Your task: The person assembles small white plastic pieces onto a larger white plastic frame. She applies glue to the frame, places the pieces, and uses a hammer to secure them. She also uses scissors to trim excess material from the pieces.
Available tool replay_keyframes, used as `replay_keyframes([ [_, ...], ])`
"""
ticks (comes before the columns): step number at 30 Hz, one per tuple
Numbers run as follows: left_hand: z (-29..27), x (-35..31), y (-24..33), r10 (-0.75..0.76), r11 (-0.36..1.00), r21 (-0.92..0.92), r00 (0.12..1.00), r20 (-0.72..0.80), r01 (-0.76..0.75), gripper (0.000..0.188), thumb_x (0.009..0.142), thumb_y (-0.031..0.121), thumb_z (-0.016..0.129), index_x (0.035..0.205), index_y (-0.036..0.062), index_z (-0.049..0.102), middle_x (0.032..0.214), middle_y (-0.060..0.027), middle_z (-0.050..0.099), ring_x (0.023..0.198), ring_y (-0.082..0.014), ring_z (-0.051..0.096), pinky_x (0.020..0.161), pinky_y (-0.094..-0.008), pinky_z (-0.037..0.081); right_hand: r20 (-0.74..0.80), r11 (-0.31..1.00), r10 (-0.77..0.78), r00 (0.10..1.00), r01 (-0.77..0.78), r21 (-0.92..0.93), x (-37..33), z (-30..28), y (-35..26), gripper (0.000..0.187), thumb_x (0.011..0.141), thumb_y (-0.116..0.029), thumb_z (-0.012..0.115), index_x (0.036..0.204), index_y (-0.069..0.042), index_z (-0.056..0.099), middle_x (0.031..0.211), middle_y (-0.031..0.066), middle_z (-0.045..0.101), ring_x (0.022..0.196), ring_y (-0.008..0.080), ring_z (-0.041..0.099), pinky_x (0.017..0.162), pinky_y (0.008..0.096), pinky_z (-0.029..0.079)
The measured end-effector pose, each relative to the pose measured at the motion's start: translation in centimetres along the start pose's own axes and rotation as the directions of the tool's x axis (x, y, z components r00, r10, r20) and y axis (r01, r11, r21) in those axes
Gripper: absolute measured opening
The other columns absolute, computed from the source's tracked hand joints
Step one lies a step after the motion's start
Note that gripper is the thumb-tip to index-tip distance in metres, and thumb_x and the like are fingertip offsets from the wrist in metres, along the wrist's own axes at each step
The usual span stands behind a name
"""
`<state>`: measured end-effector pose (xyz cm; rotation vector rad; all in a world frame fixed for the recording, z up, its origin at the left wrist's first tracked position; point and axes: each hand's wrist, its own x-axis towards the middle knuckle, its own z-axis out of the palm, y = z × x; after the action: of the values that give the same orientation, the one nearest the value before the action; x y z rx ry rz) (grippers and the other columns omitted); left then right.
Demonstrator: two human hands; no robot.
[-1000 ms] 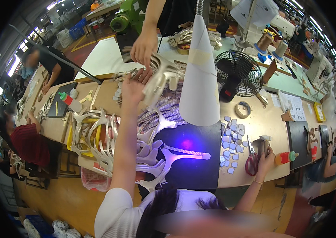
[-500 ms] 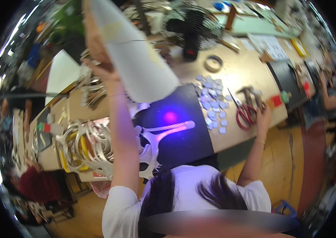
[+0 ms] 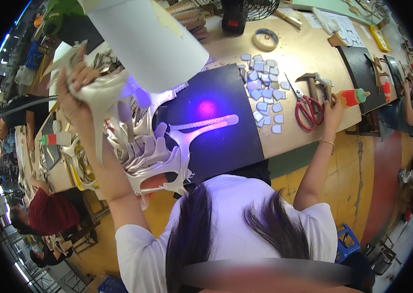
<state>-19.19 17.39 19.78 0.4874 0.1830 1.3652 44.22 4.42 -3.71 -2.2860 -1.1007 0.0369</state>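
Observation:
My left hand (image 3: 77, 90), at the left beside the white lamp-like cylinder (image 3: 150, 46), is closed on a cream leather shoe upper (image 3: 100, 100) whose strips hang over my forearm. At the right of the table my right hand (image 3: 333, 111) is wrapped round the handle of a hammer (image 3: 328, 92). Red-handled scissors (image 3: 309, 112) lie just left of that hand, and a red glue bottle with a green cap (image 3: 352, 97) is right of it. Another cream upper with a braided strap (image 3: 199, 123) rests on the black mat (image 3: 221, 151) under purple light.
A pile of cream uppers (image 3: 143, 154) sits left of the mat. Several small pale pieces (image 3: 265, 80) are scattered beyond its right edge. A tape roll (image 3: 265, 39) and a fan (image 3: 233, 19) stand farther back. A person in dark red (image 3: 52, 215) sits at the left.
My left hand has moved left and nearer from beside the white cylinder, and the upper in it now shows. The whole view has shifted. My right hand stays by the scissors.

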Motion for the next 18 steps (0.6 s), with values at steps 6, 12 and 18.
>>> replay_keyframes([
  [6, 3.6, -8.1, 4.1, 0.090, 0.919, 0.371, 0.988, 0.128, -0.132, 0.071, 0.089, 0.012, 0.059, 0.149, -0.0085, 0.027, 0.072, 0.0005, 0.041, 0.054, -0.0074, 0.041, 0.061, -0.0244, 0.038, -0.039, 0.950, -0.087, 0.995, 0.071, -0.304, -1.0, -1.2, -1.7, 0.037, 0.087, -0.019, 0.069, 0.122, -0.008, 0.067, 0.111, 0.0173, 0.065, 0.101, 0.0350, 0.062, 0.087, 0.0448, 0.050],
  [12, 5.5, -13.3, 1.6, -0.358, 0.721, 0.635, 0.934, 0.000, 0.276, 0.071, 0.082, 0.019, 0.070, 0.140, -0.0092, 0.039, 0.082, -0.0089, 0.059, 0.067, -0.0228, 0.064, 0.071, -0.0406, 0.057, -0.089, 0.931, -0.324, 0.942, 0.301, -0.205, -1.6, -1.7, -7.6, 0.034, 0.086, -0.024, 0.071, 0.118, -0.010, 0.070, 0.115, 0.0162, 0.062, 0.107, 0.0355, 0.060, 0.093, 0.0442, 0.049],
  [18, 4.3, -12.3, -4.5, -0.870, 0.057, 0.556, 0.314, -0.379, 0.829, 0.060, 0.075, 0.025, 0.077, 0.120, -0.0121, 0.060, 0.085, -0.0054, 0.051, 0.084, -0.0185, 0.060, 0.080, -0.0410, 0.058, 0.119, 0.877, -0.448, 0.886, 0.409, 0.250, -5.4, 0.0, -14.1, 0.028, 0.090, -0.019, 0.071, 0.116, -0.009, 0.069, 0.114, 0.0138, 0.063, 0.103, 0.0283, 0.064, 0.090, 0.0391, 0.051],
])
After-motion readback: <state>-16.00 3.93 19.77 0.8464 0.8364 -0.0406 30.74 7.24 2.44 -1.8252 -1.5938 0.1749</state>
